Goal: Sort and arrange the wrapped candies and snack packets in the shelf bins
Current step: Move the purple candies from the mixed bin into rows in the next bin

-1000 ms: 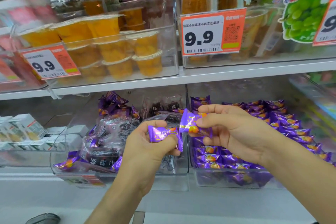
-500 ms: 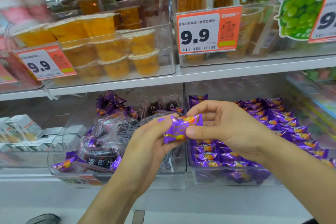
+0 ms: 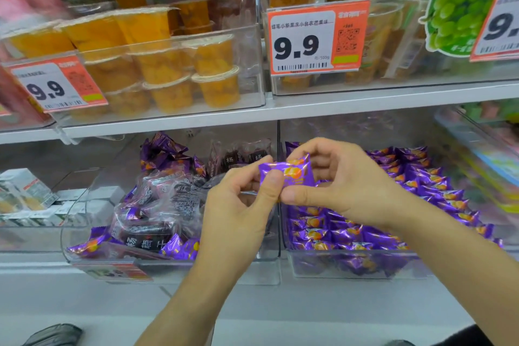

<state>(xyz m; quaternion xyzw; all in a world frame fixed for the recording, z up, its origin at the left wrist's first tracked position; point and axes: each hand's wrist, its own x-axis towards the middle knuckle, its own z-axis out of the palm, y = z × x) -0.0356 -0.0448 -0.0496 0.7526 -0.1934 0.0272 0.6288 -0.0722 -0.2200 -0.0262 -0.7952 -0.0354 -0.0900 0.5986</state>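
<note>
— On the lower shelf [image 3: 252, 303], what stands there?
— Two clear bins side by side. The right bin [image 3: 351, 264] holds rows of purple candies [image 3: 351, 233]; the left bin [image 3: 264, 272] holds dark snack packets [image 3: 151, 233] mixed with loose purple ones.
— And the hands?
— Both are raised before the bins' shared edge. The left hand [image 3: 238, 211] and right hand [image 3: 342, 185] pinch one purple candy [image 3: 289, 173] between thumbs and fingers.
— Above?
— On the upper shelf, orange jelly cups [image 3: 168, 64] in a bin.
</note>
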